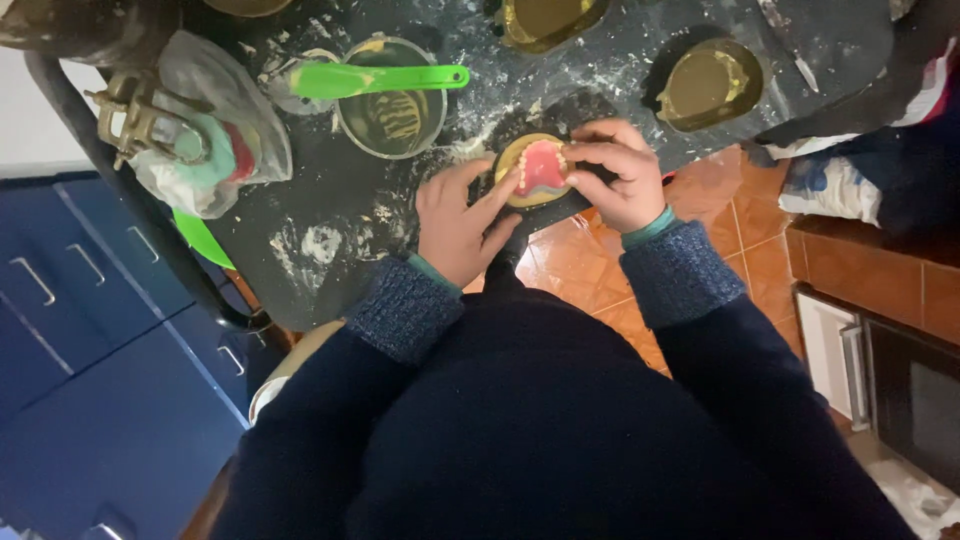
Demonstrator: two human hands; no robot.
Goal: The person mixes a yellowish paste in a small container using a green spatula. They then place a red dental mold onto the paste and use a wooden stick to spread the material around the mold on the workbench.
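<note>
So the main piece here is a pink denture wax-up [541, 168] sitting in a round yellowish flask half [527, 171]. The wax is glossy pink with a curved arch shape, and there's a bluish-grey band along its lower edge. The flask half rests at the near edge of the dark, powder-dusted worktop [330, 215], just right of the round metal bowl [391, 97] and a bit closer to the person.

Hard to say much about detail: the teeth, if any, are too small and blurry to pick out, and the right side of the flask half is covered by fingers. The bowl has a green spatula [370, 78] lying across its rim, and what's inside the bowl is murky. Left of the bowl is a brass clamp [137, 123] on a crumpled plastic bag [232, 150], partly in shadow. Two more brass-coloured flask pieces beyond and right of the bowl are cut off or dim.

The left hand [457, 222] lies flat-ish on the worktop, fingers spread, index fingertip touching the flask half's left rim. The right hand [620, 180] is curled over from the right, fingertips pinching the pink wax and the rim. Both wrists are bent inward, sleeves dark blue with teal cuffs.
</note>
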